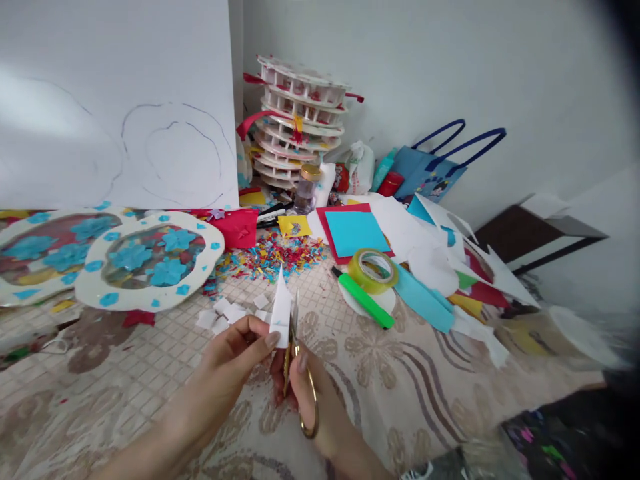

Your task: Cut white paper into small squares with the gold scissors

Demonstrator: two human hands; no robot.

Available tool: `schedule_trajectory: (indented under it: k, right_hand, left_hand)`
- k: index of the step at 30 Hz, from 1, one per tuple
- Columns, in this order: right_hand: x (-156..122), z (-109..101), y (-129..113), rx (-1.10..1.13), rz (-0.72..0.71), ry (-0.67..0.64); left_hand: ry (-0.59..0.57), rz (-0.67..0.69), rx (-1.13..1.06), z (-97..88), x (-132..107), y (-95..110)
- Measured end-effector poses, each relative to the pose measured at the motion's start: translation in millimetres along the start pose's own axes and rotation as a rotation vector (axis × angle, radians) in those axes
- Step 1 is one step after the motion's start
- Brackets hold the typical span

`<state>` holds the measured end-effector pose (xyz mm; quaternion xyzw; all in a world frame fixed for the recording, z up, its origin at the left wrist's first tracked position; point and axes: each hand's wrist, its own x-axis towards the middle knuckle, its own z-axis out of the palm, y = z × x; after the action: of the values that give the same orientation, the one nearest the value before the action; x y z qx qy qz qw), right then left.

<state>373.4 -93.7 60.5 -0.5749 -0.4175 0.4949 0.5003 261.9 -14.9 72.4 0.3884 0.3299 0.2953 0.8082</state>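
Between thumb and fingers, my left hand (245,350) pinches a narrow pointed piece of white paper (281,310), held upright. My right hand (315,390) grips a pair of gold-handled scissors (306,407), with thumb and fingers at the handle loops. The blades point upward along the right edge of the paper; whether they touch it I cannot tell. Just beyond my left hand lie several small white paper squares (227,312) on the patterned tablecloth (345,373).
Colourful paper scraps (285,257) are heaped behind the hands. To the right lie a tape roll (373,270), a green marker (365,301) and blue paper (356,233). White rings with blue flowers (213,247) sit left. A tiered white structure (300,120) and glass jar (306,193) stand behind.
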Motion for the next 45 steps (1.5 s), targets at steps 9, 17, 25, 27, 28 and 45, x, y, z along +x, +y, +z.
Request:
schedule_trajectory:
  k: [9,17,25,27,28,45]
  right_hand:
    - [5.0,6.3,8.8,-0.057,0.029,0.1]
    - [6.4,12.5,13.9,0.059,0.052,0.139]
    - [5.0,22.0,24.9,0.045,0.1,0.224]
    - [5.0,25.5,26.6,0.115,0.16,0.235]
    - [4.9,25.8,27.0,0.141,0.175,0.24]
    - [43.4,-37.8,-7.1,0.255,0.094,-0.163]
  left_hand:
    - [0.045,0.057,0.137,-0.2,0.9,0.7]
    - [0.075,0.057,0.243,-6.0,4.1,-2.5]
    - [0.048,0.057,0.298,-9.6,5.7,-4.9]
    - [0.063,0.054,0.314,-9.3,6.1,-4.6]
    - [0.067,0.049,0.316,-9.3,6.5,-4.3]
    - [-0.15,0.003,0.418,-16.4,9.5,21.0]
